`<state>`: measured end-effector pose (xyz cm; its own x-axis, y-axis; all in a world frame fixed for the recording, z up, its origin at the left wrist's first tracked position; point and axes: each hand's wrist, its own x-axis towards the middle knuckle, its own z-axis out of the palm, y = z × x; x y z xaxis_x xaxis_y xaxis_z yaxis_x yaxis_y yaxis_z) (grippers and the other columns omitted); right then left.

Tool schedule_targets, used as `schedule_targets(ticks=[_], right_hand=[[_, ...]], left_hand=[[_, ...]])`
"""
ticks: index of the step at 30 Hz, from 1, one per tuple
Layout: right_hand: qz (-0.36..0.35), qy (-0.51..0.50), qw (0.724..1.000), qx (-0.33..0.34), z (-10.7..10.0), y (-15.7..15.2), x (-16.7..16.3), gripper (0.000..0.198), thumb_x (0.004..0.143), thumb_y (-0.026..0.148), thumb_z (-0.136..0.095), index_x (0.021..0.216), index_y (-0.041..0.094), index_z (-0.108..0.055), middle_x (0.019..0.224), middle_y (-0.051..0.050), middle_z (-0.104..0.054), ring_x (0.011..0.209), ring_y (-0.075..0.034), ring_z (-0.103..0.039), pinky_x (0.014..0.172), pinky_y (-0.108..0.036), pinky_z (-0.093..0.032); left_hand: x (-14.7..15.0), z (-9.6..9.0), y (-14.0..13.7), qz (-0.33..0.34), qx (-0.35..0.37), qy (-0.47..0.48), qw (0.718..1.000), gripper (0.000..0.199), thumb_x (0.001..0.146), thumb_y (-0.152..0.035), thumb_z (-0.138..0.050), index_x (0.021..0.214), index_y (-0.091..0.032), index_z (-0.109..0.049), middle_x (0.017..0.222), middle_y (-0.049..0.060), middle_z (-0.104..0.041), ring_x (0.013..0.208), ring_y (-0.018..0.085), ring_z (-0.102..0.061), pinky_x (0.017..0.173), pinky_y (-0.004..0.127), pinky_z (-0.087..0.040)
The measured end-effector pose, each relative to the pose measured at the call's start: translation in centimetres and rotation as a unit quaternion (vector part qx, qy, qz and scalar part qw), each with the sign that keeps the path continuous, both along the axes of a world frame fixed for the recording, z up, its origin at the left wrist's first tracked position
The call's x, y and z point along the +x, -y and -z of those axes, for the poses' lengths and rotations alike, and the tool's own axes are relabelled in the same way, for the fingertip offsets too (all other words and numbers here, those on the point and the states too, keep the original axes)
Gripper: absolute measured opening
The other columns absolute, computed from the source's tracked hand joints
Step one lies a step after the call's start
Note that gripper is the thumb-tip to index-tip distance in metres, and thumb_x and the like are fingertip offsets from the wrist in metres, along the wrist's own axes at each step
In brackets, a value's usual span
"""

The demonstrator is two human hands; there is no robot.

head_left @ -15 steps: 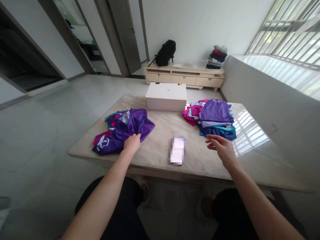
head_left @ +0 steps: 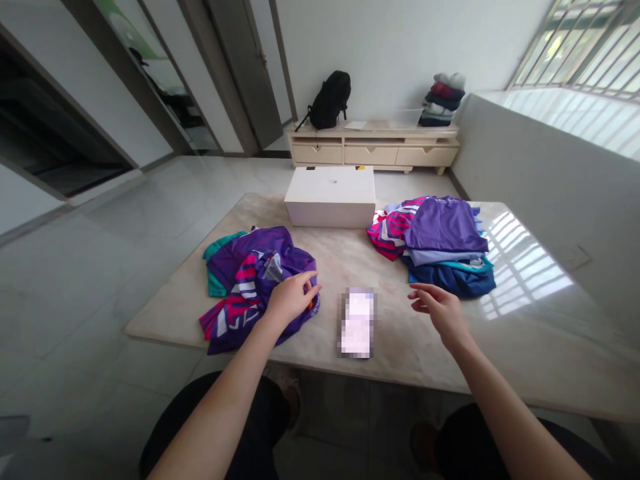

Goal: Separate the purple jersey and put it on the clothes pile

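From my remote seat, a marble-topped table (head_left: pixel 280 220) fills the view: a white box (head_left: pixel 330 195) sits well beyond both hands at the far edge, a small blurred flat item (head_left: pixel 357 323) lies between the hands, and a folded stack of purple, blue and pink garments (head_left: pixel 440 243) rests just past the right hand (head_left: pixel 438 308). Against the far wall, a low cabinet (head_left: pixel 373 148) carries a black backpack (head_left: pixel 330 100) and another pile of folded clothes (head_left: pixel 444 99). Nothing lies between either hand and the cloth nearest it. The left hand (head_left: pixel 291 299) reaches forward from a straight forearm and rests on a crumpled heap of purple and pink jerseys (head_left: pixel 250 283), its fingers curled into the fabric at the heap's right edge in a loose grip. The right hand hovers above the bare tabletop, fingers relaxed and partly spread, pointing left toward the blurred item, holding nothing.
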<state>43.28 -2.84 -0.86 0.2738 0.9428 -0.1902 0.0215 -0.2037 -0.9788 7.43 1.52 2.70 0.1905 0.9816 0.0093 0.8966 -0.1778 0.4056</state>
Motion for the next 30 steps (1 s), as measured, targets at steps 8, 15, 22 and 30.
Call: schedule_targets(ticks=[8,15,22,30], right_hand=[[0.005,0.002,1.000,-0.006,0.6,0.5,0.8,0.046,0.073,0.044,-0.072,0.105,0.011,-0.077,0.084,-0.009,-0.075,0.065,-0.015,-0.067,0.064,-0.029,-0.059],[0.000,0.006,1.000,-0.004,0.6,0.7,0.4,0.048,0.073,0.043,-0.070,0.107,0.010,-0.077,0.085,-0.009,-0.075,0.065,-0.014,-0.066,0.065,-0.028,-0.059],[-0.003,0.004,1.000,-0.009,0.0,0.8,-0.4,0.047,0.073,0.042,-0.069,0.105,0.010,-0.076,0.085,-0.009,-0.075,0.065,-0.014,-0.066,0.064,-0.028,-0.058],[-0.105,0.002,0.994,0.016,-1.4,1.1,-3.1,0.057,0.081,0.051,-0.068,0.122,0.011,-0.071,0.097,-0.012,-0.074,0.071,-0.015,-0.066,0.071,-0.031,-0.059]], left_hand=[[-5.2,1.7,-0.8,-0.148,-0.046,-0.179,0.972,0.060,0.095,-0.033,-0.063,0.149,-0.013,-0.050,0.146,0.024,-0.056,0.129,0.039,-0.060,0.103,0.046,-0.051],[-4.6,1.0,0.1,-0.079,-0.088,-0.131,0.984,0.017,0.091,-0.034,-0.066,0.102,-0.022,-0.070,0.106,0.009,-0.077,0.103,0.028,-0.072,0.083,0.030,-0.051],[-3.7,-0.6,-0.3,-0.147,0.073,0.039,0.986,0.020,0.093,-0.039,-0.055,0.090,-0.020,-0.061,0.091,0.007,-0.072,0.089,0.024,-0.069,0.079,0.029,-0.049],[-0.6,-6.7,3.9,-0.069,0.022,0.273,0.959,0.027,0.088,-0.045,-0.063,0.092,-0.019,-0.058,0.083,0.000,-0.061,0.079,0.016,-0.060,0.074,0.023,-0.048]])
